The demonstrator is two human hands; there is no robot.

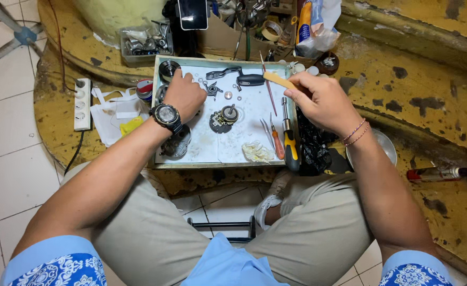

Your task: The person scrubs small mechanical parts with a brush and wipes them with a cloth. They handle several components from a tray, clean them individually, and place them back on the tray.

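A shallow white tray [244, 151] rests on a worn yellow ledge before me. My left hand [184, 95], with a black wristwatch, presses down at the tray's upper left among small metal parts; what it grips is hidden. My right hand [321, 100] holds a brush with a tan handle and dark head [260, 79] over the tray's top edge. A round gear mechanism [224, 117] lies in the tray's middle, with tiny washers [228, 95] above it. A curved metal handle piece [222, 72] lies near the brush head.
An orange screwdriver [277, 144], a yellow-black screwdriver [289, 143], tweezers [265, 131] and a crumpled tissue [256, 152] lie on the tray's right. A white power strip [82, 104] sits left. A metal bowl [384, 145] and small bottle [440, 173] lie right. A cluttered box [228, 32] stands behind.
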